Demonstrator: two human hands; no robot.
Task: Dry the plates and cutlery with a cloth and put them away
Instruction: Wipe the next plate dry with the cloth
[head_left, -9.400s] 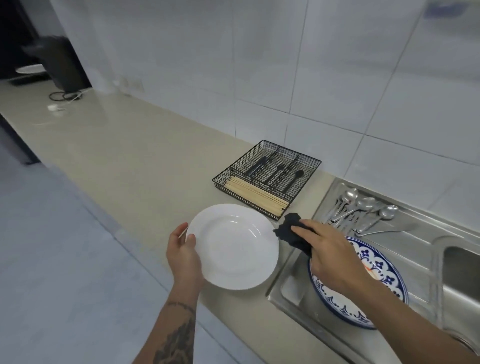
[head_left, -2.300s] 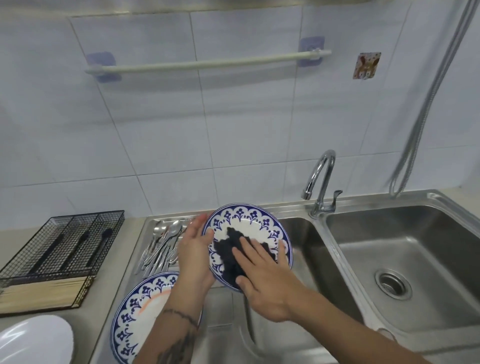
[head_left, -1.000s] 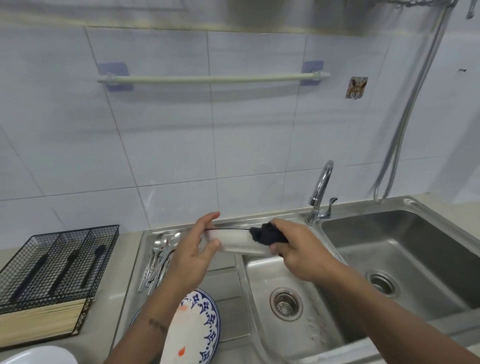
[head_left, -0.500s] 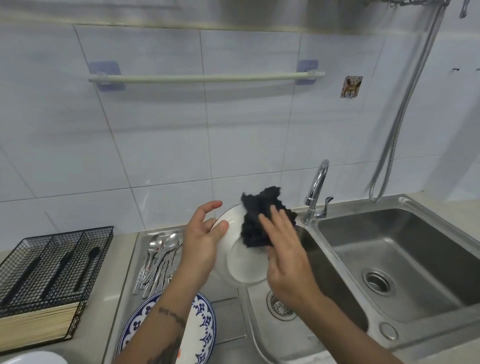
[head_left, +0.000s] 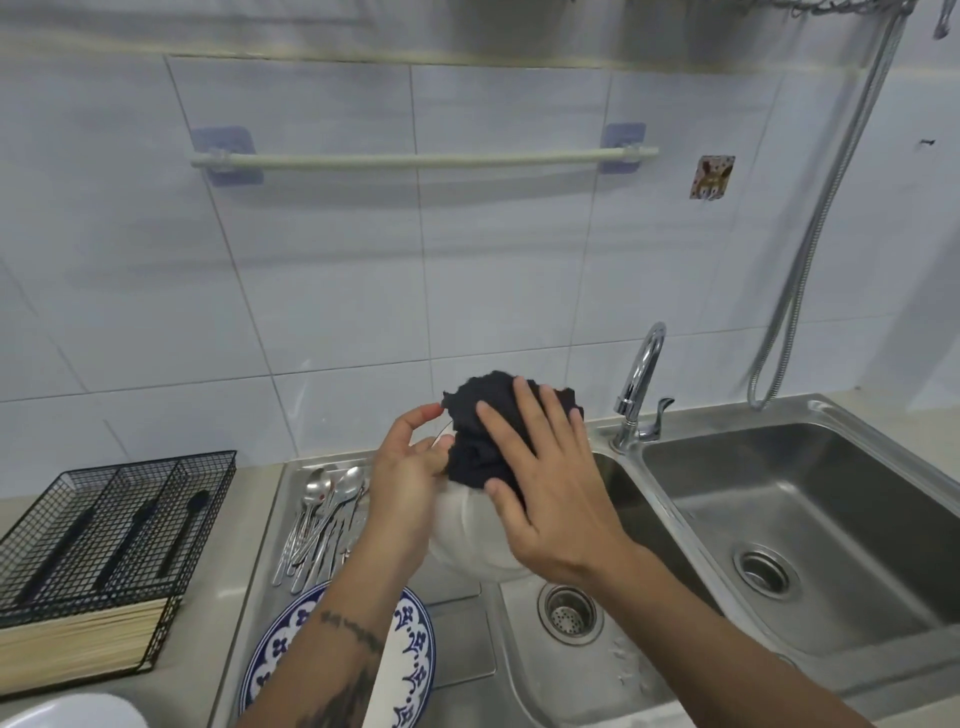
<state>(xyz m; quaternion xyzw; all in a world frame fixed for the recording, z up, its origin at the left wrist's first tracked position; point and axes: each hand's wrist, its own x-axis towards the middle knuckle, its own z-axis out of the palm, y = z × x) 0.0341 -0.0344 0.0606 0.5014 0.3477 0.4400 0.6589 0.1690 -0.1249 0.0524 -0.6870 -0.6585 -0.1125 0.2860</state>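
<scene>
While the left hand (head_left: 402, 486) curls round the rim of a plate (head_left: 470, 545) held tilted over the sink (head_left: 597, 670), the right hand (head_left: 545, 478), fingers straight, presses a dark cloth (head_left: 478, 436) to its pale underside (drying step, prob. near done). Spoons (head_left: 324, 512) and a blue-patterned plate (head_left: 410, 654) wait on the drainer; wire tray (head_left: 114, 525) sits on the desk at left. Next move likely needs a steady carry leftwards.

No readable text, label, brand or number shows on anything here.
</scene>
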